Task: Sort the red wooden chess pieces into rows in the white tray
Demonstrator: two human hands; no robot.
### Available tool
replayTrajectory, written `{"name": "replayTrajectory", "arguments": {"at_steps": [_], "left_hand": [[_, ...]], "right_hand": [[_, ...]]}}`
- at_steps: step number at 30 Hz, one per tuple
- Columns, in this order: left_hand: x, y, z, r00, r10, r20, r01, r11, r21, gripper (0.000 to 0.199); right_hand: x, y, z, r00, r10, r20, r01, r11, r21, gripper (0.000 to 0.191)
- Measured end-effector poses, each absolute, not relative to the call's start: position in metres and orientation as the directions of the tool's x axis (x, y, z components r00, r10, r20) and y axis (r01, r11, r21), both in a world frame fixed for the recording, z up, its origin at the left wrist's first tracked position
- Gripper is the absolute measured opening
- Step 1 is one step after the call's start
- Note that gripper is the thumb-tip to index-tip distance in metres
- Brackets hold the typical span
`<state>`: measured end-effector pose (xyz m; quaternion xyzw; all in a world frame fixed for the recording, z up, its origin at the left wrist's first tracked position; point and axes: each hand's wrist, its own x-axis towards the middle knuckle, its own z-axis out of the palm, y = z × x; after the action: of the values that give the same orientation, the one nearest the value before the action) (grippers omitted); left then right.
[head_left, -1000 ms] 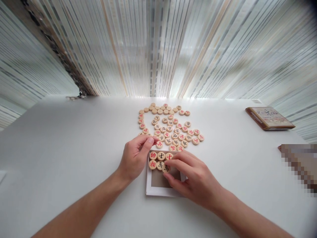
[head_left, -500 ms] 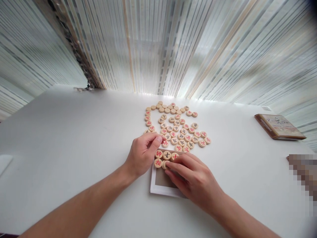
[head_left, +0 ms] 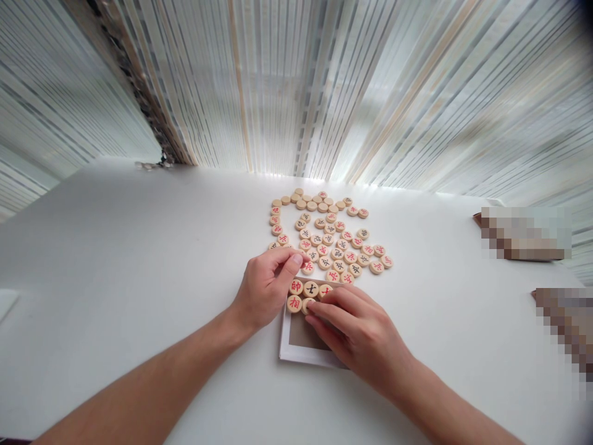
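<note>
In the head view, a shallow box [head_left: 308,355] with a white rim lies in front of me. Xiangqi pieces stand in rows at its far end, among them a red-marked piece [head_left: 294,303] and a black-marked piece [head_left: 311,288]. My right hand [head_left: 365,324] reaches over the box, its fingertips closed on a round xiangqi piece [head_left: 306,307] beside the red-marked one. At the box's far left corner my left hand [head_left: 266,281] is closed, thumb against curled fingers. Whatever it may hold is hidden.
Beyond the box, many loose xiangqi pieces [head_left: 339,253] are spread over the white table [head_left: 152,247], some blank side up. A flat brown box [head_left: 519,250], partly pixelated, lies at the right. A striped curtain [head_left: 278,93] hangs behind the table.
The piece under my right fingertips has settled from a raised position into the row beside the red-marked piece. My left hand keeps its place. The view has shifted very slightly.
</note>
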<state>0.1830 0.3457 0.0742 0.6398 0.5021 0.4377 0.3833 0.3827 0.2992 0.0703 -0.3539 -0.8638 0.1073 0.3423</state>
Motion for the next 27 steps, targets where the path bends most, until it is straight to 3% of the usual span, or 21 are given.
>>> {"name": "replayTrajectory", "arguments": {"at_steps": [16, 23, 27], "left_hand": [[0.182, 0.347, 0.070, 0.094, 0.982, 0.164, 0.281, -0.184, 0.942, 0.033], [0.179, 0.349, 0.070, 0.094, 0.986, 0.139, 0.255, -0.159, 0.954, 0.036], [0.176, 0.351, 0.073, 0.075, 0.986, 0.148, 0.264, -0.162, 0.951, 0.036]], "right_hand": [[0.392, 0.301, 0.072, -0.491, 0.685, 0.538, 0.535, 0.725, -0.434, 0.009], [0.420, 0.317, 0.083, -0.253, 0.797, 0.549, 0.554, 0.584, -0.593, 0.006], [0.429, 0.326, 0.085, -0.144, 0.843, 0.518, 0.568, 0.499, -0.655, 0.015]]}}
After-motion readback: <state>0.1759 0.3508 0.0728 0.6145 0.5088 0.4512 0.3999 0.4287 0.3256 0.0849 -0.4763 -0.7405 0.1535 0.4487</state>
